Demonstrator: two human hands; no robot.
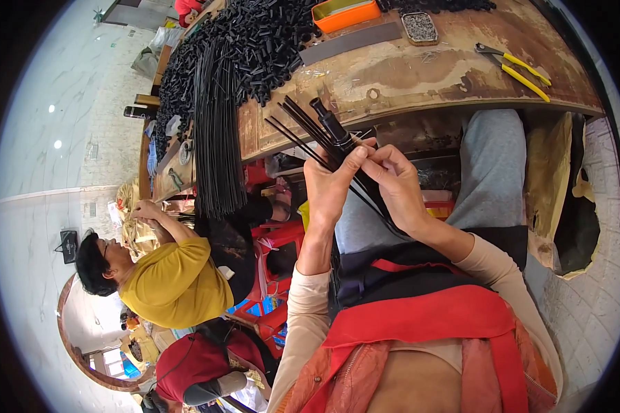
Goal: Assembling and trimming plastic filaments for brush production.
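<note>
In front of my lap, my left hand is closed round a bundle of thin black rods. Their tips fan out past the fingers toward the table. A stepped black cylindrical fitting sticks up from the same grip. My right hand meets the left thumb at the lower end of this fitting, its thumb and forefinger pinched together. What lies between those fingertips is too small to make out. The lower part of the rods runs down between my two hands toward my lap.
On the wooden table lie a heap of short black tubes, long black rods overhanging the edge, a grey strip, an orange tray, a box of small metal pieces and yellow-handled pincers. Co-workers sit at left.
</note>
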